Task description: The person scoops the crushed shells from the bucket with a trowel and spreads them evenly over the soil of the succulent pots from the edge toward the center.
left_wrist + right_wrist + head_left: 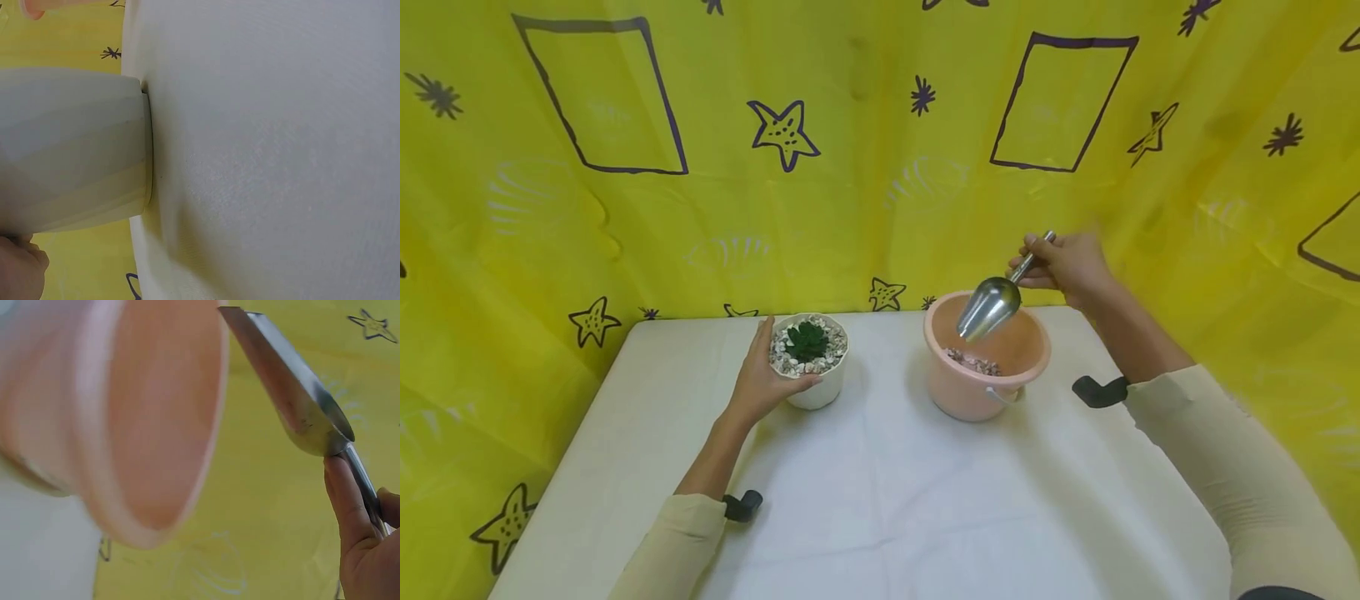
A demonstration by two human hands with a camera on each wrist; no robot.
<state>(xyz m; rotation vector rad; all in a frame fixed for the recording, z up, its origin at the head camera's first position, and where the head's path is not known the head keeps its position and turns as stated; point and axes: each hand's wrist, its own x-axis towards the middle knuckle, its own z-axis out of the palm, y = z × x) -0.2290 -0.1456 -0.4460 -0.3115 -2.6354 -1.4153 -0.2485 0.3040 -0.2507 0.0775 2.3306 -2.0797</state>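
Note:
A white faceted plant pot [817,392] stands on the table with a green succulent [807,341] among pale pebbles [786,364]. My left hand [762,379] holds the pot from its left side, thumb across the front; the left wrist view shows the pot wall [75,150] and its base on the cloth. In my right hand [1067,265] is a metal scoop [991,307], gripped by its handle. The scoop tilts down over the mouth of a peach bucket [964,398], which has some pebbles [973,362] at the bottom. In the right wrist view the scoop [300,406] is beside the bucket rim [150,540].
A white cloth [880,500] covers the table. Behind and at both sides hangs a yellow curtain [850,225] with dark stars and frames, close to the table's back edge. The bucket's thin handle [1002,395] hangs at its front right.

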